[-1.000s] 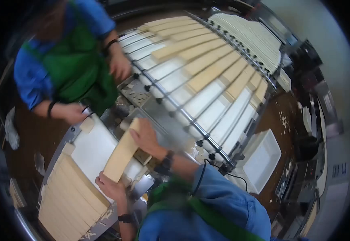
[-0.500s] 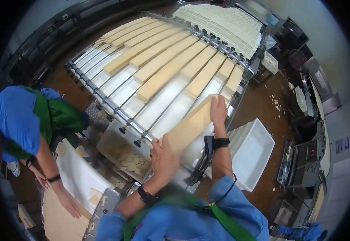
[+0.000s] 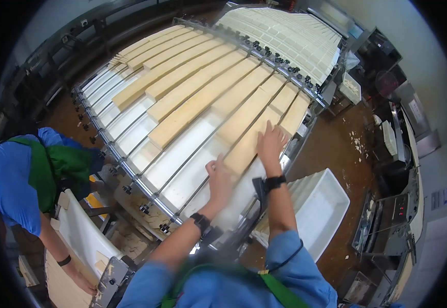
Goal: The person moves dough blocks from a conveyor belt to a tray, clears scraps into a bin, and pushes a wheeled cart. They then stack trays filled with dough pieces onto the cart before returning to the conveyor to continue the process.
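Observation:
A long pale tan block (image 3: pixel 247 147), seemingly a stack of thin sheets, lies in a lane of the white slotted table near its right side. My right hand (image 3: pixel 271 146) rests on top of this block with its fingers spread. At the block's near end is my left hand (image 3: pixel 220 180), its fingers apart and loosely bent; blur hides whether they touch it. Several similar blocks (image 3: pixel 187 110) lie side by side in the other lanes, divided by thin metal rods.
A metal rail with black knobs (image 3: pixel 154 197) edges the table. White nested tubs (image 3: pixel 321 215) stand at the right, and crumbs litter the brown floor (image 3: pixel 331 149). To the left, a co-worker (image 3: pixel 15 174) bends over a tan sheet (image 3: pixel 67 277). Beyond the table lies a white gridded surface (image 3: pixel 285 38).
The block held between both hands has gone down and forward into the right lane. My right hand has opened onto its top, and my left hand has loosened at its near end.

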A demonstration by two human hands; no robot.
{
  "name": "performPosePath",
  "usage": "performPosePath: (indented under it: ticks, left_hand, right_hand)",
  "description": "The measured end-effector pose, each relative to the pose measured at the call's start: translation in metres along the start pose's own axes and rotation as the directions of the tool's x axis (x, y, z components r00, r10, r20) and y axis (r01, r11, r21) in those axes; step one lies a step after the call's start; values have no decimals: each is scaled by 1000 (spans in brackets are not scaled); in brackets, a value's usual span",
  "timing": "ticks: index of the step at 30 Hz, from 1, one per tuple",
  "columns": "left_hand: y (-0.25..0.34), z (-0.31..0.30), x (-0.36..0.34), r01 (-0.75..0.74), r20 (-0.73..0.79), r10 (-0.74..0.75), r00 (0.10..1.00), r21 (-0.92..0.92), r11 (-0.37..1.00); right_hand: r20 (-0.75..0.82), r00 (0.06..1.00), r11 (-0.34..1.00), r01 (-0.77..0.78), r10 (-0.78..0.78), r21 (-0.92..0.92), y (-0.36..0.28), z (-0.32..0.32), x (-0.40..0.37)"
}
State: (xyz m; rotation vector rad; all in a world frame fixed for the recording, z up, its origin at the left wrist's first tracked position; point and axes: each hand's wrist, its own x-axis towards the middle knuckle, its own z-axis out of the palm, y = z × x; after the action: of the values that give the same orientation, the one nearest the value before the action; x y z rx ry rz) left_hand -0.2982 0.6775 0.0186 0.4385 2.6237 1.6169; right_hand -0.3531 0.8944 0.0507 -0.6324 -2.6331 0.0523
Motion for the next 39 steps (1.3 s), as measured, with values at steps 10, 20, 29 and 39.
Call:
performPosePath:
  ticks: [10,20,29,39]
  left_hand:
    - [19,-54,-21,135,-23,-139,990,-119,984]
    - [-80,-278,-182,95,-497,29,867,223,970]
    - [-187,-410,-383,924,-986,-168,-18,-81,374]
    - [-251,-518,-449,840,-927,-357,-118,-285,462]
  right_hand:
    - [204,906,929,360,-370,86,-26,8,-64]
    - [270,875,900,432,-403,-58,-117,-65,-82]
    - [3,-18,-9,635,-1000,772,-478,-170,-270]
    - [-190,-121,-225,519,-974,824,-831,-37,-497]
